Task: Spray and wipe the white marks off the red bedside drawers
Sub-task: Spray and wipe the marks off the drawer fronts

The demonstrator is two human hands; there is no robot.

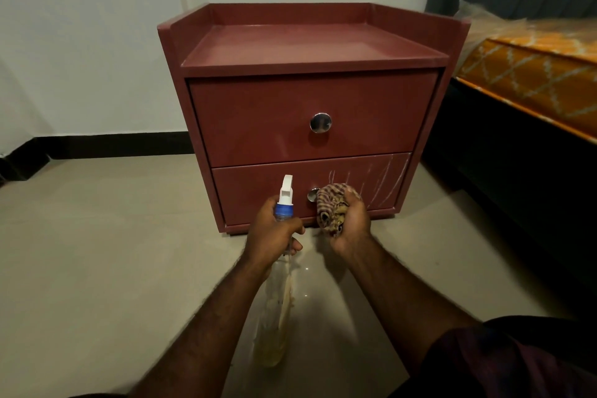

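On the beige floor (97,236) before red drawers (258,126), left hand (271,236) grips spray bottle (286,195), right hand (352,226) clutches cloth (332,202).

The drawers (303,119) are red with shiny silver knobs (320,122) and white marks (381,181) near the bottom right corner. The cloth (334,203) has brown stripes. The spray bottle (284,200) is see-through with a white and blue top and maybe yellowish liquid.

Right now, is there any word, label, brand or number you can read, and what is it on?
None readable. The spray bottle in the left hand shows no label; the red bedside drawers and the cloth in the right hand carry no print.
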